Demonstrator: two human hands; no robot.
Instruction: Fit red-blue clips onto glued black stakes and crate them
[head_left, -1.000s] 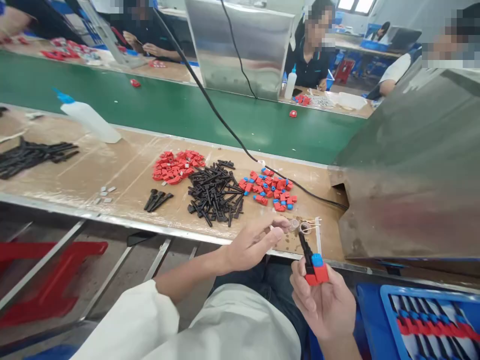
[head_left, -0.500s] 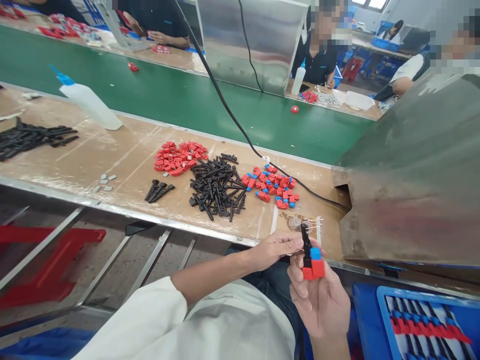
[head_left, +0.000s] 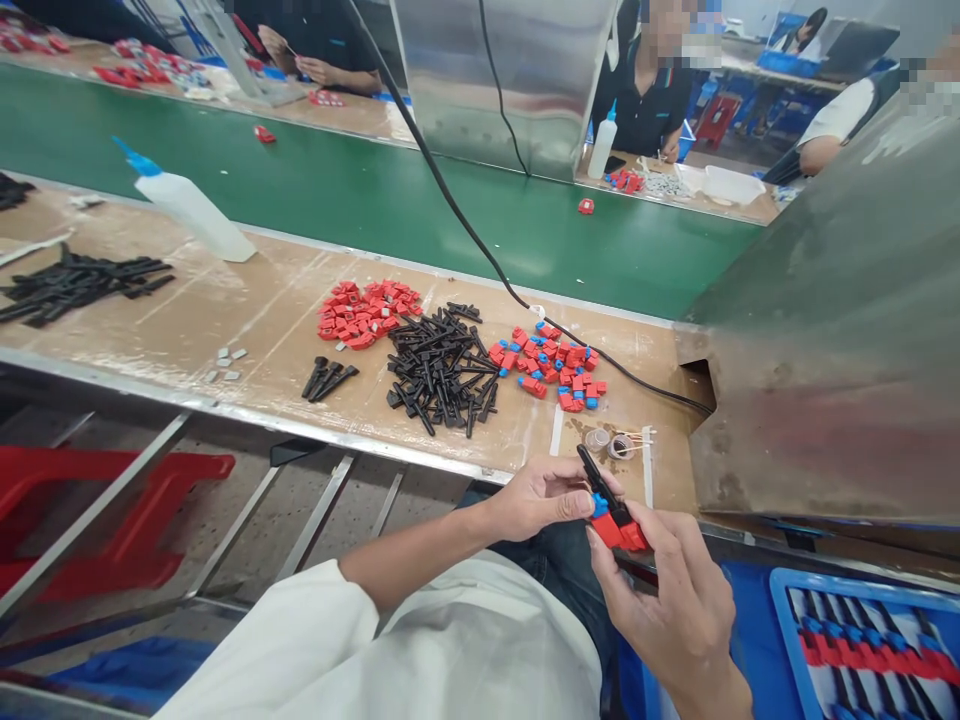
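Both hands meet just below the bench edge over my lap. My right hand (head_left: 675,600) grips a small assembly (head_left: 613,515): a red block with a blue cap and a black stick slanting up-left. My left hand (head_left: 544,495) pinches the same assembly from the left, fingers closed at the blue part. On the bench beyond lie a heap of black sticks (head_left: 439,370), a pile of red pieces (head_left: 364,312) and a pile of red-and-blue pieces (head_left: 555,365). Two small clear cups with thin sticks (head_left: 611,442) stand nearest my hands.
A white squeeze bottle (head_left: 191,208) lies at the left, with more black sticks (head_left: 75,285) beyond it. A black cable (head_left: 480,250) crosses the green conveyor (head_left: 337,205). A metal housing (head_left: 840,350) stands at right. A blue tray (head_left: 787,600) holds finished pieces. Other people work opposite.
My left hand came back from the cups at the bench edge and closed on the assembly. The assembly tilted from upright to slanting left, and my right hand turned over it.
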